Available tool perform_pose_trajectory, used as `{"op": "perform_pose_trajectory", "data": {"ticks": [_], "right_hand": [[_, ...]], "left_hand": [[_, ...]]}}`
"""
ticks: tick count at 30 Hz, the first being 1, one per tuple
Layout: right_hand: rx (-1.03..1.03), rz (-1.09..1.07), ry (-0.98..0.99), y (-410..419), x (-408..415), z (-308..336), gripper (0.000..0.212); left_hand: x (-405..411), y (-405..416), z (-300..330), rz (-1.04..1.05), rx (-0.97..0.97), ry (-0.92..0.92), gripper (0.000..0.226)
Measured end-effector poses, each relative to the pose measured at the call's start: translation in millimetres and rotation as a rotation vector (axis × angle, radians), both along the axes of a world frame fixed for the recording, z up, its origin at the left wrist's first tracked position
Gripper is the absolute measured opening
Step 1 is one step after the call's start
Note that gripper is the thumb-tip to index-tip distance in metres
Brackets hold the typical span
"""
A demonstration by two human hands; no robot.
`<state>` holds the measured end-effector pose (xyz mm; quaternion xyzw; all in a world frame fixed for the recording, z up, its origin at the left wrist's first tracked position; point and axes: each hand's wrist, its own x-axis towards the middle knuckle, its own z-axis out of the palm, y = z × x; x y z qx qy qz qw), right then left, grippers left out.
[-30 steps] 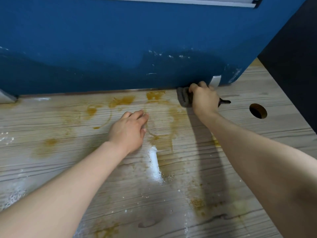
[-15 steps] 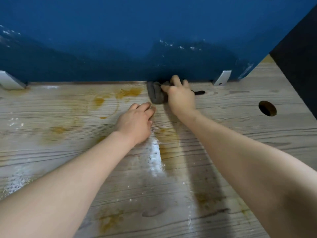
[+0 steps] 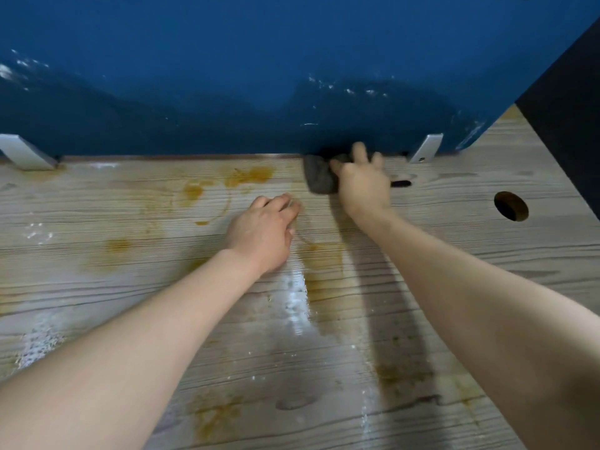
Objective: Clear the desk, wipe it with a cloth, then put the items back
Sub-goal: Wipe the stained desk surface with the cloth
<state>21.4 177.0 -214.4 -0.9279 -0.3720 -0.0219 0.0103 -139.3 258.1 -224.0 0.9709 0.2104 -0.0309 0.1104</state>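
Cloth (image 3: 319, 178): bunched at the bench's (image 3: 487, 271) back edge, against the blue panel (image 3: 292, 76).
Right hand (image 3: 363, 186): I grip the cloth.
Left hand (image 3: 263, 235): flat, bracing.
Risk: I may smear orange stains (image 3: 250, 176) leftward.

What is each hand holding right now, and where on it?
The right hand grips the cloth at its right end, against the desk. The left hand holds nothing.

Both forearms are bare up to the frame's edge, with no sleeve, and the left hand (image 3: 263, 237) and right hand (image 3: 365, 186) are ungloved.
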Motion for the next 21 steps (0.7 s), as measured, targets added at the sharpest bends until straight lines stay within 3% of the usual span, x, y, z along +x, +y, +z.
{"op": "perform_pose_trajectory", "data": {"ticks": [4,8,11,14,19,21], "right_hand": [[-0.039,0.139,0.048,-21,24,4,0.041],[-0.078,-0.224,0.078,-60,55,7,0.044],[-0.089,-0.283,-0.008,-35,34,5,0.036],[-0.051,-0.150,-0.021,-3,1,4,0.031],[-0.094,0.156,0.020,1,-5,7,0.042],[-0.116,0.130,0.042,-24,18,8,0.046]], "left_hand": [[-1,2,1,-0.011,0.000,0.020,0.049],[0,2,-1,-0.008,-0.001,0.007,0.050],[0,1,-1,0.007,-0.006,-0.003,0.050],[0,0,0,0.008,-0.009,-0.001,0.049],[0,-1,3,-0.001,-0.003,0.011,0.048],[0,-1,3,-0.002,-0.005,0.017,0.049]]}}
